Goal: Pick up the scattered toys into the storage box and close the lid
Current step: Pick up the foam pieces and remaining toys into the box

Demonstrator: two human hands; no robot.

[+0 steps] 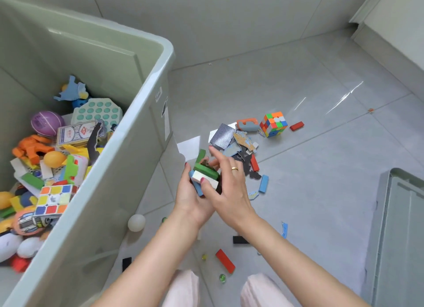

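— What sits nearest the lens?

— Two knees in pale pink cloth (183, 288) at the bottom edge, with a red block (225, 260), a black block (240, 239) and a green marble (222, 277) on the grey tiled floor (321, 192) just beyond them.

— And the hands?

— Held together above the floor, centre frame. The left hand (190, 198) cups a bundle of blocks (205, 177), green, white and blue, its fingers curled round them. The right hand (229, 185), a ring on one finger, presses on the bundle from the right, thumb on the white block; its other fingers are stretched out over the top.

— Where is the storage box?

— The pale green storage box (128, 146) fills the left, open, its near wall just beside the hands. Inside lie a purple ball (47, 123), a pack of cards (76, 133), an orange figure (32, 148) and a puzzle cube (54, 198).

— What is still scattered?

— Farther off, a heap of cardboard puzzle pieces (241, 146), a second cube (273, 124) and a red block (297, 126). A blue block (263, 183) lies right of the hands; a white ball (136, 223) rests against the box. The lid (401, 226) lies at the right edge.
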